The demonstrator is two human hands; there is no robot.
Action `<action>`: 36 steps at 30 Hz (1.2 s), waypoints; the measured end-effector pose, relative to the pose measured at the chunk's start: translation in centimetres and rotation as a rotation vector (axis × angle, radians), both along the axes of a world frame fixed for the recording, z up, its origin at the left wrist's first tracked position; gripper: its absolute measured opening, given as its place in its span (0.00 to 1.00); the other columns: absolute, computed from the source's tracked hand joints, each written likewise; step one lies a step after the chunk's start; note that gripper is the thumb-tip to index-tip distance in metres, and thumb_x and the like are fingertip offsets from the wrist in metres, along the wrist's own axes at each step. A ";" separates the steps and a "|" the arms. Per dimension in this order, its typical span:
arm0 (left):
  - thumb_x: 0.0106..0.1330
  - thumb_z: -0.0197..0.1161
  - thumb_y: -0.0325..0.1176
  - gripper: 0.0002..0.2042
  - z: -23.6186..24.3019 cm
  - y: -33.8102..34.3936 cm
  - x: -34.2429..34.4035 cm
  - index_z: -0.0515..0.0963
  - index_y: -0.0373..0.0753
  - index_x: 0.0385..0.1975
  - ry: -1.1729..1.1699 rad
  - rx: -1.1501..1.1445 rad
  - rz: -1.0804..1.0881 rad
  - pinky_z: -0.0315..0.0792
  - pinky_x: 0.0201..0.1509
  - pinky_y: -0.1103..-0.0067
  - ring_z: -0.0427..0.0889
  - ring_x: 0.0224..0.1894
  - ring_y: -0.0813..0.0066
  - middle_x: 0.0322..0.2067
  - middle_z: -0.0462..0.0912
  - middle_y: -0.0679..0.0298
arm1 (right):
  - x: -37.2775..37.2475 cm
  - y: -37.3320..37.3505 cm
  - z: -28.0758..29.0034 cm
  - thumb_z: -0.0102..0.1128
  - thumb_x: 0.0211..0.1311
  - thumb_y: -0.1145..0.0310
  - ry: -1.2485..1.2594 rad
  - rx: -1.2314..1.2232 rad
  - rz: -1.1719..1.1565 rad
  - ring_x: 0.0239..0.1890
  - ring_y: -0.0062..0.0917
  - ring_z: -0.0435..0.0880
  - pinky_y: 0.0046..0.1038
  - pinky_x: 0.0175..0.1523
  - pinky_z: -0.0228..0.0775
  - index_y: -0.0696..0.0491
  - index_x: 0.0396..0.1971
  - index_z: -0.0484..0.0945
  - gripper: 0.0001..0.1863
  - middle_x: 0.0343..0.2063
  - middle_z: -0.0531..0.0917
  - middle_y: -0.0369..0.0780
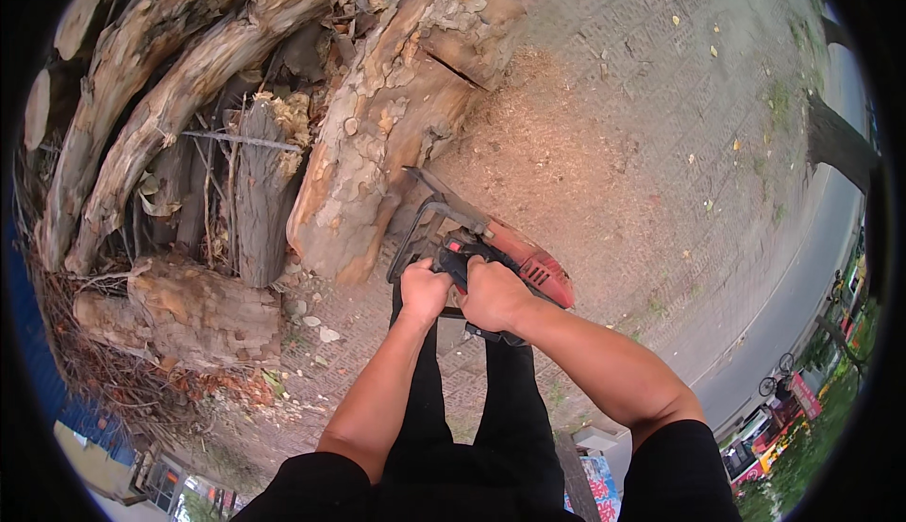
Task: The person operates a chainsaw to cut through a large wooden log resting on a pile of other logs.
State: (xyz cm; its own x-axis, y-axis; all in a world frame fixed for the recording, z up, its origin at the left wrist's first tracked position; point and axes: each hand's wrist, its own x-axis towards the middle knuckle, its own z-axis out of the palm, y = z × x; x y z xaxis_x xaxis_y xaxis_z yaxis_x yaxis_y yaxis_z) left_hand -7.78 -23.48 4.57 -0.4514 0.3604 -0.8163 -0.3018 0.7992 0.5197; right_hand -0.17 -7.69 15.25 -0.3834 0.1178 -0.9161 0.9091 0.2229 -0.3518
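A red and black chainsaw is in front of my legs, its narrow guide bar pointing up and left toward a thick log. My right hand is closed around the black part of its body. Close beside it, my left hand is closed at the saw's black handle side; its fingertips are partly hidden. The thick log has flaking, patchy bark and lies slantwise ahead of me. A dark, narrow cut runs into its far right part. The bar's tip is near the log's right side; whether they touch I cannot tell.
Sawdust covers the paving right of the log. Several long logs and branches are piled at the left, with a short stump lying nearer. A tree trunk and a road are at the far right.
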 end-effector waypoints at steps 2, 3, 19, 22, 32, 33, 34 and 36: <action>0.52 0.68 0.27 0.06 -0.5 0.0 -0.3 0.83 0.32 0.26 0.001 -0.016 0.000 0.73 0.33 0.72 0.76 0.25 0.76 0.20 0.82 0.59 | -0.6 0.6 -0.2 0.57 0.60 0.72 0.033 -0.025 0.029 0.49 0.54 0.88 0.45 0.56 0.81 0.74 0.50 0.72 0.22 0.42 0.85 0.66; 0.52 0.67 0.27 0.06 -0.7 0.2 -0.4 0.83 0.32 0.27 -0.042 0.013 0.042 0.73 0.33 0.72 0.77 0.25 0.76 0.20 0.82 0.59 | -0.7 0.8 -0.5 0.58 0.60 0.72 0.059 0.007 0.048 0.48 0.55 0.88 0.45 0.56 0.81 0.74 0.49 0.72 0.22 0.40 0.85 0.66; 0.53 0.69 0.29 0.07 1.7 0.2 0.4 0.80 0.32 0.23 -0.098 0.060 0.112 0.70 0.28 0.74 0.75 0.22 0.79 0.17 0.78 0.62 | -0.7 1.1 2.7 0.60 0.60 0.71 0.004 -0.007 0.066 0.49 0.54 0.87 0.45 0.56 0.80 0.72 0.49 0.73 0.22 0.42 0.85 0.65; 0.53 0.69 0.29 0.06 3.4 -0.9 2.5 0.82 0.32 0.26 -0.115 0.068 0.079 0.70 0.28 0.75 0.74 0.23 0.81 0.17 0.78 0.64 | 1.0 0.9 5.1 0.60 0.60 0.71 -0.038 -0.030 0.051 0.48 0.54 0.88 0.46 0.56 0.81 0.71 0.50 0.72 0.22 0.41 0.85 0.64; 0.52 0.69 0.27 0.06 2.3 -1.1 1.5 0.80 0.32 0.23 -0.030 0.152 0.130 0.69 0.25 0.73 0.72 0.20 0.80 0.16 0.77 0.66 | 0.2 0.2 4.4 0.62 0.58 0.70 0.055 0.069 0.037 0.43 0.56 0.88 0.47 0.52 0.81 0.73 0.46 0.73 0.22 0.35 0.85 0.65; 0.52 0.69 0.27 0.06 3.3 -0.6 2.2 0.80 0.32 0.23 -0.088 0.134 0.143 0.69 0.25 0.73 0.72 0.20 0.80 0.16 0.77 0.65 | 0.9 0.4 4.9 0.62 0.59 0.70 0.023 0.053 0.041 0.43 0.56 0.88 0.47 0.52 0.81 0.73 0.46 0.73 0.22 0.35 0.85 0.65; 0.52 0.69 0.28 0.06 4.4 -0.5 2.8 0.80 0.32 0.23 -0.145 0.109 0.158 0.69 0.26 0.73 0.72 0.21 0.80 0.16 0.77 0.64 | 1.4 0.2 5.5 0.62 0.59 0.70 -0.007 0.030 0.045 0.43 0.56 0.88 0.47 0.52 0.81 0.73 0.47 0.73 0.22 0.36 0.85 0.65; 0.52 0.69 0.28 0.06 5.4 -1.0 3.3 0.80 0.32 0.23 -0.134 0.067 0.105 0.69 0.26 0.74 0.72 0.22 0.81 0.16 0.77 0.65 | 2.1 -0.3 6.7 0.62 0.59 0.70 -0.024 0.019 0.041 0.43 0.55 0.88 0.47 0.52 0.81 0.73 0.47 0.73 0.22 0.36 0.85 0.65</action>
